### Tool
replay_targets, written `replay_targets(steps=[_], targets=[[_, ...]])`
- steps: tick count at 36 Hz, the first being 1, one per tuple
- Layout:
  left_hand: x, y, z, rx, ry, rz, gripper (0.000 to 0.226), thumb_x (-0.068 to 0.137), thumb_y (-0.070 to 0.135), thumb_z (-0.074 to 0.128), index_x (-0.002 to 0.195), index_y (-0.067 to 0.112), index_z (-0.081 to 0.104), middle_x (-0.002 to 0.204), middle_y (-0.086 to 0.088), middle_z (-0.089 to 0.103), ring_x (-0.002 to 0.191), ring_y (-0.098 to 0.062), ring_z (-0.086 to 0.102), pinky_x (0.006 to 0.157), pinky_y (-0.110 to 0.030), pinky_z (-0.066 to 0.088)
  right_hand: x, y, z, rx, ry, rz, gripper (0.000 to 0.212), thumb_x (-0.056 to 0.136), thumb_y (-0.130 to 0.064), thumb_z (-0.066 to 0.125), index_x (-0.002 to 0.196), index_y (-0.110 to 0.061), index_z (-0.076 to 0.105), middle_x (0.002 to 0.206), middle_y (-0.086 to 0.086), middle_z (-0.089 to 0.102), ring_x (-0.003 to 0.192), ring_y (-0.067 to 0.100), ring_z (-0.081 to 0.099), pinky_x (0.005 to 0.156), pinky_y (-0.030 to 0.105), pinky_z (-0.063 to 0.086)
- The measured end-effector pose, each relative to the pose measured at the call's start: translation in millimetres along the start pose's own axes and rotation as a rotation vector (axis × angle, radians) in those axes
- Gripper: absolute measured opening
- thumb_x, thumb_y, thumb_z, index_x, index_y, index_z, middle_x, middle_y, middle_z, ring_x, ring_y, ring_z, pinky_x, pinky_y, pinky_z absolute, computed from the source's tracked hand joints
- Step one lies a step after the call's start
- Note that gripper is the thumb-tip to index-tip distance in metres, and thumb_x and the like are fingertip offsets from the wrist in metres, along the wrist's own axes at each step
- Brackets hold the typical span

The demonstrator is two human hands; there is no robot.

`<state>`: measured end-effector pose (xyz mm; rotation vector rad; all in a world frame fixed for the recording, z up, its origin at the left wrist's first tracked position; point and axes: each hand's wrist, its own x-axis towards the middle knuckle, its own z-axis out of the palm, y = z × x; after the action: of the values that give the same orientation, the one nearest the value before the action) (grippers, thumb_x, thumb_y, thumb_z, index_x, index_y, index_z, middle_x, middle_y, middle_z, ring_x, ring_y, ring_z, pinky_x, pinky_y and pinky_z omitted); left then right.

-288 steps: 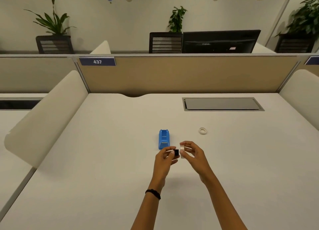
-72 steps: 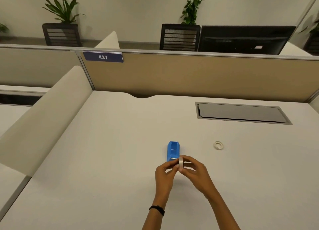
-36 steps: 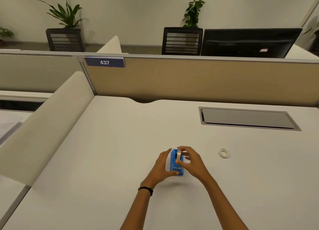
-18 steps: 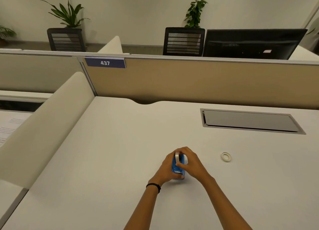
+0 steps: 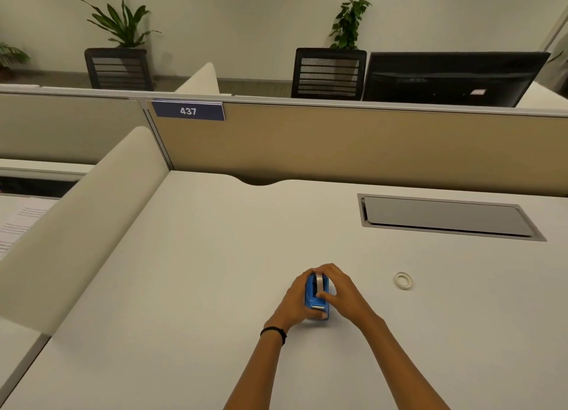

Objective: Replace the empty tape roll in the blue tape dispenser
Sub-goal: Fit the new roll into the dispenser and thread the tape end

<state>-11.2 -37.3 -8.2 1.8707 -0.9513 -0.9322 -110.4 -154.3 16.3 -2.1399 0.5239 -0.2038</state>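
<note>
The blue sign [image 5: 188, 111] on the partition [image 5: 338, 145] at the far edge of your desk [image 5: 215, 256] reads "437". Your left hand [image 5: 296, 302] wraps the blue tape dispenser [image 5: 315, 299] near the desk's middle, toward the near edge. Your right hand [image 5: 341, 289] closes on it from the other side, fingers over the tape roll [image 5: 319, 282] seated in it. An empty tape core [image 5: 403, 280] lies flat on the desk to the right, well apart. A cable hatch [image 5: 445, 216] sits by the far right edge.

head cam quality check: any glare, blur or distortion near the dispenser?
Head view: warm, even light, no glare; soft shadows under both hands. Wide-angle bending shows on the partition top edge. The blue tape dispenser and spare ring are small and slightly soft; the hands hide the dispenser's sides.
</note>
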Motion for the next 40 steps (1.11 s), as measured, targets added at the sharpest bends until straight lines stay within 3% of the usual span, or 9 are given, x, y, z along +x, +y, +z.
replay_targets(steps=[4, 9, 12, 14, 19, 25, 34, 38, 40], targets=[[-0.9, 0.9, -0.3, -0.007, 0.001, 0.005, 0.093, 0.066, 0.014, 0.083, 0.140, 0.019, 0.026, 0.141, 0.000, 0.040, 0.122, -0.008, 0.040, 0.102, -0.019, 0.033, -1.4, 0.3, 3.9, -0.006, 0.013, 0.005, 0.044, 0.084, -0.008, 0.061, 0.106, -0.040, 0.041, 0.108, -0.012, 0.047, 0.097, -0.001, 0.051, 0.081, -0.007, 0.036], [-1.0, 1.2, 0.4, 0.002, -0.004, 0.002, 0.094, 0.068, 0.015, 0.082, 0.142, 0.018, 0.024, 0.144, -0.001, 0.038, 0.126, -0.010, 0.039, 0.103, -0.019, 0.032, -1.2, 1.6, 5.8, -0.007, 0.074, 0.039, 0.038, 0.085, -0.011, 0.060, 0.108, -0.035, 0.042, 0.106, -0.013, 0.045, 0.094, 0.001, 0.050, 0.078, -0.003, 0.041], [-0.4, 0.0, 0.1, -0.001, -0.004, 0.002, 0.094, 0.068, 0.016, 0.082, 0.142, 0.020, 0.024, 0.144, 0.000, 0.038, 0.123, -0.006, 0.038, 0.102, -0.018, 0.032, 2.9, -0.1, 3.2, -0.036, 0.059, 0.011, 0.034, 0.082, -0.009, 0.063, 0.106, -0.027, 0.048, 0.105, -0.007, 0.048, 0.097, 0.006, 0.052, 0.090, 0.018, 0.047], [0.0, -1.1, 0.4, 0.002, -0.006, 0.001, 0.095, 0.067, 0.017, 0.082, 0.142, 0.020, 0.023, 0.144, 0.001, 0.037, 0.122, -0.005, 0.037, 0.102, -0.018, 0.031, 5.3, -0.9, 1.6, -0.052, 0.043, 0.010, 0.033, 0.081, -0.008, 0.064, 0.107, -0.022, 0.051, 0.105, -0.005, 0.049, 0.098, 0.010, 0.052, 0.091, 0.024, 0.047], [0.5, -1.9, 0.9, -0.010, -0.003, 0.010, 0.094, 0.067, 0.016, 0.082, 0.141, 0.021, 0.025, 0.142, 0.002, 0.038, 0.122, -0.006, 0.039, 0.102, -0.018, 0.032, 6.2, -1.3, 2.7, -0.096, 0.022, 0.047, 0.032, 0.082, -0.007, 0.063, 0.111, -0.014, 0.051, 0.109, 0.002, 0.050, 0.096, 0.011, 0.051, 0.075, 0.005, 0.040], [0.4, -2.1, 1.1, -0.023, 0.003, 0.019, 0.093, 0.067, 0.015, 0.082, 0.141, 0.020, 0.026, 0.141, 0.001, 0.041, 0.123, -0.008, 0.041, 0.104, -0.020, 0.033, 5.2, -5.5, 4.5, -0.122, 0.029, 0.062, 0.032, 0.082, -0.007, 0.063, 0.111, -0.011, 0.051, 0.111, 0.007, 0.050, 0.098, 0.016, 0.053, 0.075, 0.006, 0.041], [2.6, -3.9, 1.4, -0.022, 0.000, 0.032, 0.092, 0.068, 0.018, 0.083, 0.141, 0.023, 0.027, 0.140, 0.004, 0.042, 0.123, -0.006, 0.042, 0.101, -0.014, 0.033, -3.3, -14.7, 10.9, -0.142, 0.057, 0.151, 0.041, 0.088, -0.011, 0.058, 0.125, -0.004, 0.045, 0.127, 0.015, 0.051, 0.115, 0.028, 0.052, 0.101, 0.036, 0.044], [2.7, -5.2, 1.2, -0.014, 0.002, 0.041, 0.090, 0.067, 0.019, 0.083, 0.138, 0.026, 0.027, 0.135, 0.011, 0.040, 0.119, -0.003, 0.041, 0.087, 0.006, 0.033, -10.6, -15.6, 13.3, -0.077, 0.124, 0.120, 0.036, 0.088, -0.010, 0.057, 0.122, -0.006, 0.048, 0.120, 0.015, 0.055, 0.110, 0.027, 0.056, 0.094, 0.022, 0.041], [3.0, -6.0, 1.0, -0.015, 0.004, 0.050, 0.091, 0.067, 0.019, 0.083, 0.138, 0.026, 0.027, 0.135, 0.010, 0.041, 0.120, -0.004, 0.042, 0.086, 0.007, 0.034, -12.5, -15.9, 12.9, -0.060, 0.132, 0.116, 0.038, 0.089, -0.011, 0.056, 0.125, -0.007, 0.046, 0.122, 0.013, 0.054, 0.112, 0.026, 0.055, 0.089, 0.019, 0.038]])
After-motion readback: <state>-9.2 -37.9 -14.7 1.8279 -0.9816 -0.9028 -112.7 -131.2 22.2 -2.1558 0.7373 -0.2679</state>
